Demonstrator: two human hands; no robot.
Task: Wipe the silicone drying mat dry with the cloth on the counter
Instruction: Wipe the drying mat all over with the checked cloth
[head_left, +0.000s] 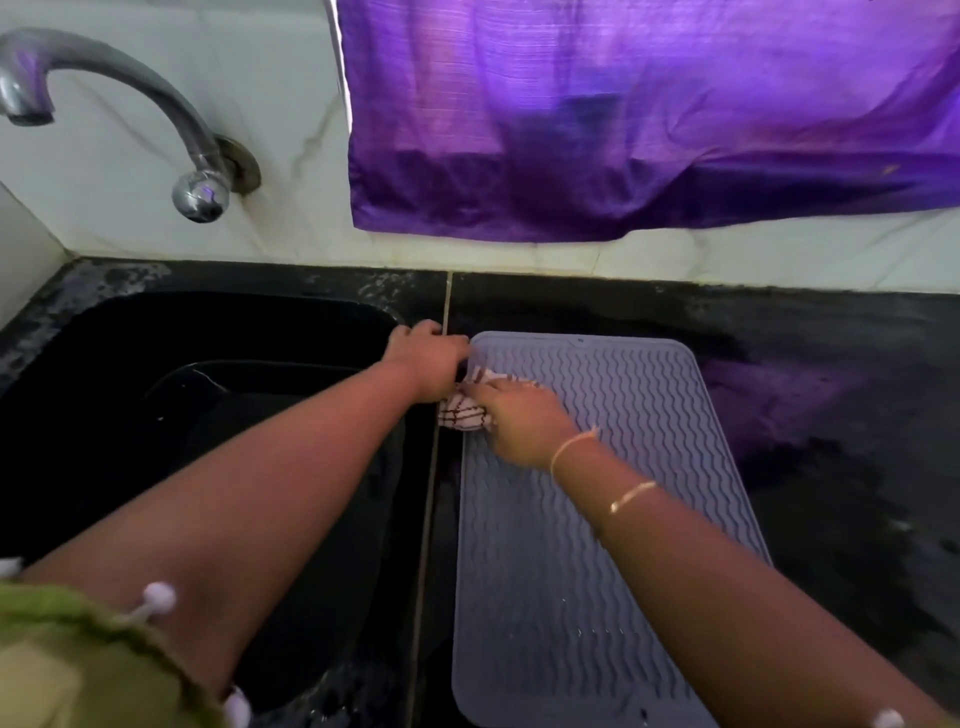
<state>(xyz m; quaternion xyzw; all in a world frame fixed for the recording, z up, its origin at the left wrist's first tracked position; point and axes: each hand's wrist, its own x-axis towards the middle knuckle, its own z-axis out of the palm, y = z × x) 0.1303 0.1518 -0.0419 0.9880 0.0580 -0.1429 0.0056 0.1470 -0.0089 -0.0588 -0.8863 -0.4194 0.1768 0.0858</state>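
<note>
Green sleeve (78, 649) with white pom-poms sits closest, down at 7 o'clock. Both arms reach out from there to the mat (597, 545), which lies on the black counter (831, 415) right of centre, with its left edge just beside the sink (104, 338).

The right hand (519, 421) is clamped over the bunched checked cloth (460, 413), pressing it onto the mat's 10 o'clock edge. The left hand (428, 364) is curled at the mat's 11 o'clock corner. Can't tell if it's pinching the rim or the cloth.

My worries:
- The counter looks wet, so a hard stroke could slide the mat toward the sink if that corner hold slips.
- The cloth partly overhangs the edge, so it might drop in.
- Droplets show at the mat's 6 o'clock end, and a small wad could just smear them along the ridges.
</note>
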